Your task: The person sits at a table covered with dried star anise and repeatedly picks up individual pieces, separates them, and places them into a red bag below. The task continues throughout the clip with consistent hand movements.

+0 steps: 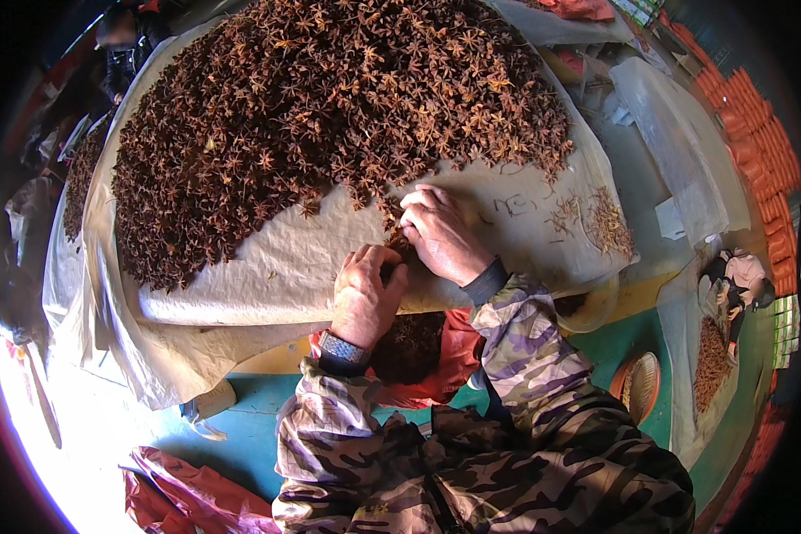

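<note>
A large heap of dried star anise (340,113) covers much of the pale cloth sheet (294,267) on the table before me. A narrow trail of pieces runs from it down to my hands. My right hand (444,237) is bent over this trail, fingers curled down against the pieces. Close to the table's near edge, my left hand (368,294) is cupped with thumb and fingers curved. Whether either hand grips a piece is hidden. Below the edge, between my forearms, a red sack (464,347) hangs open with dark contents (410,347) inside.
Thin stems (607,223) lie in a small pile at the sheet's right corner. A round basket (641,387) stands on the green floor (647,340). Another person (744,277) is low beside a smaller heap (711,367) at right; one more person (130,47) is at upper left.
</note>
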`<state>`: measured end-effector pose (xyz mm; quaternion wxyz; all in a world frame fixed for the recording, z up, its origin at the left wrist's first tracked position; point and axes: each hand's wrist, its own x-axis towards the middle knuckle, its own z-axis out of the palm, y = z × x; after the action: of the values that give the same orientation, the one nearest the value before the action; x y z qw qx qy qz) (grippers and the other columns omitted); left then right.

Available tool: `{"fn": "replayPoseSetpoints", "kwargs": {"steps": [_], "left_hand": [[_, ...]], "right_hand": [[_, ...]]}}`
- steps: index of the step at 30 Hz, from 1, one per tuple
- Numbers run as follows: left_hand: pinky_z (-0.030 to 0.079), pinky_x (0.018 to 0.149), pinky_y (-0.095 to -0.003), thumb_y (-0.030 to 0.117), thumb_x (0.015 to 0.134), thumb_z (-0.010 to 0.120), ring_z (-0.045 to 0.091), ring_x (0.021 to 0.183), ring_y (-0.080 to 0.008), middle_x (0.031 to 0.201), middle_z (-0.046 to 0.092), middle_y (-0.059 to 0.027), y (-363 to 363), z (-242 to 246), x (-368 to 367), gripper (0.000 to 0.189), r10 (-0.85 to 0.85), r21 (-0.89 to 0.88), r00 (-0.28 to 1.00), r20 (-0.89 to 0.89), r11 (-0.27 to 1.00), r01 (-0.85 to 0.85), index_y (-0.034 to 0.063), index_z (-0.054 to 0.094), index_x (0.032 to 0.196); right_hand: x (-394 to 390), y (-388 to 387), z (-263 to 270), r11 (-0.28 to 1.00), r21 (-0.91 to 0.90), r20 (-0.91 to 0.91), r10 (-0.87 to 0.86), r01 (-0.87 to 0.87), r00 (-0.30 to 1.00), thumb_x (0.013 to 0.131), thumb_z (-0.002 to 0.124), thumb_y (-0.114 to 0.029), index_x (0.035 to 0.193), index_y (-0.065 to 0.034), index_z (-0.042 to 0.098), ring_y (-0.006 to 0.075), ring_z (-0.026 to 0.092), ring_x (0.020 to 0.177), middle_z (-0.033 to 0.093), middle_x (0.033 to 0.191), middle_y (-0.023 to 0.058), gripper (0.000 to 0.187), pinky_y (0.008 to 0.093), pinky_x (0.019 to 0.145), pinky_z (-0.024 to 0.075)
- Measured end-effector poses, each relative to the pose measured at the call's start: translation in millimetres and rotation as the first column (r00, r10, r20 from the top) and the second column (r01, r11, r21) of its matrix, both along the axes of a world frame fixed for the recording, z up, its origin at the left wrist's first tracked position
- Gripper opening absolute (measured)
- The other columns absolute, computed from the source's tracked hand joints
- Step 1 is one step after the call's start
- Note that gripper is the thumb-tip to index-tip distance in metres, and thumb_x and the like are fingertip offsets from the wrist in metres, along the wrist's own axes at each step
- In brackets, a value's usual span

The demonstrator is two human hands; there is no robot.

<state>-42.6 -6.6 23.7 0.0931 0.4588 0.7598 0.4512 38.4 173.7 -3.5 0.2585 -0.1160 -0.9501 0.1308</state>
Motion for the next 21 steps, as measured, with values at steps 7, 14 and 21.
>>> {"fn": "replayPoseSetpoints", "kwargs": {"steps": [7,14,21], "left_hand": [[0.057,0.080,-0.0406,0.011,0.091,0.076,0.071,0.088,-0.0296,0.100,0.072,-0.0164,8.0,4.2,3.1,0.026,0.120,0.102,0.940,0.319,0.982,-0.160,-0.0011,0.069,0.113],[0.057,0.075,-0.0352,0.010,0.095,0.074,0.071,0.079,-0.0242,0.096,0.072,-0.0168,11.7,-21.8,-5.3,0.026,0.046,0.158,0.951,0.305,0.983,-0.098,-0.0035,0.068,0.117],[0.056,0.077,-0.0291,0.003,0.095,0.073,0.068,0.085,-0.0132,0.098,0.073,-0.0079,11.3,-15.6,-0.4,0.026,-0.008,0.231,0.863,0.505,0.965,-0.126,-0.0008,0.068,0.120]], "right_hand": [[12.6,-11.4,23.7,0.991,-0.104,-0.034,0.083,-0.086,0.996,0.095,0.065,-0.010,0.105,-0.0046,0.058,0.0351,0.057,0.116,0.061,0.112,0.0146,0.013,0.0500,0.099,0.0438],[14.4,-26.7,28.7,0.956,-0.277,-0.148,0.056,-0.096,0.987,0.099,0.063,-0.010,0.102,-0.0057,0.059,0.0397,0.065,0.094,0.067,0.093,0.0154,0.007,0.0507,0.088,0.0489],[15.6,-33.7,37.2,0.846,-0.526,-0.129,0.021,-0.086,0.991,0.098,0.065,-0.007,0.107,-0.0038,0.060,0.0389,0.070,0.094,0.071,0.099,0.0169,0.011,0.0481,0.081,0.0548]]}}
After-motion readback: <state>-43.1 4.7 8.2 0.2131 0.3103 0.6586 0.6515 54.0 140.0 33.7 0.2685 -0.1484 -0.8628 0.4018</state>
